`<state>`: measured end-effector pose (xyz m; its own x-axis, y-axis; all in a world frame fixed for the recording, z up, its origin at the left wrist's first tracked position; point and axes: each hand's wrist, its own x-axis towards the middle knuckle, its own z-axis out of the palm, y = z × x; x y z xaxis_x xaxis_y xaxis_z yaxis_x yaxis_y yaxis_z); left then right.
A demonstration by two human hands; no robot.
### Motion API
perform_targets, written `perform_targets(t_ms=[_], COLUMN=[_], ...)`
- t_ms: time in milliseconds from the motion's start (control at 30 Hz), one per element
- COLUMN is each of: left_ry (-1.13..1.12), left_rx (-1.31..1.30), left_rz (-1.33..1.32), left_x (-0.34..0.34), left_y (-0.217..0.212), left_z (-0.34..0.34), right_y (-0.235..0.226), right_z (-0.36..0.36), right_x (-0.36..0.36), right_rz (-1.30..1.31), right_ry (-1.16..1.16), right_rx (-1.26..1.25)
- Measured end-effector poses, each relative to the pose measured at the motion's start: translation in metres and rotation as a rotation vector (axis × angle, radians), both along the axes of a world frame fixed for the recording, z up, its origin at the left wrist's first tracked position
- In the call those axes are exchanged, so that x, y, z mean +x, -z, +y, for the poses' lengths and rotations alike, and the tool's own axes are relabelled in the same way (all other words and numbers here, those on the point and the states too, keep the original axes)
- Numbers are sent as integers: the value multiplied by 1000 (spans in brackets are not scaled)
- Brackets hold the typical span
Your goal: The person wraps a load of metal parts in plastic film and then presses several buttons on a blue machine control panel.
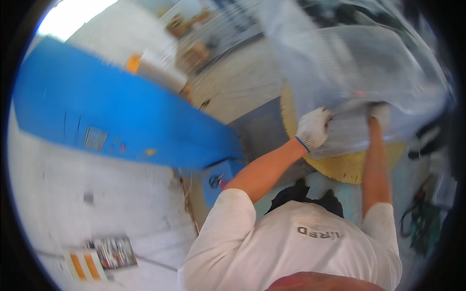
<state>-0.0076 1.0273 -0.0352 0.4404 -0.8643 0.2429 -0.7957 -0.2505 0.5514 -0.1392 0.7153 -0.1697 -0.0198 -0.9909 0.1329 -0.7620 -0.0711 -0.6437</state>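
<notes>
A large load wrapped in clear plastic film point(340, 63) stands in front of me at the upper right, on a round yellow base point(335, 167). My left hand point(314, 128), in a white knitted glove with a blue cuff edge, is closed at the near left side of the film, its fingers curled into it. My right hand point(381, 115), also gloved, reaches in at a dark fold on the near face of the load. The film hides its fingers. Dark contents show blurred through the plastic near the top.
A long blue machine column point(121, 106) runs along the left, with a small blue box point(216, 182) at its foot. Cardboard boxes point(194, 54) lie beyond it. A grey ramp point(259, 131) meets the yellow base. A dark green bundle point(423, 225) sits at the right.
</notes>
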Motion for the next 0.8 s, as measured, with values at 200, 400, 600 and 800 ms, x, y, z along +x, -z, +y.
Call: perform_targets(t_ms=[200, 400, 600, 800], left_ry=[-604, -997, -1068, -1210], left_rx=[57, -70, -355, -103], left_rz=[116, -74, -297, -568], left_x=[45, 46, 104, 149], left_y=[95, 74, -47, -150], left_z=[251, 421, 523, 597], right_y=[-80, -84, -21, 15], right_z=[30, 88, 54, 21], right_x=[11, 31, 40, 43], right_rz=[464, 322, 22, 35], right_ry=[-136, -211, -267, -172], right_rx=[3, -17, -58, -51])
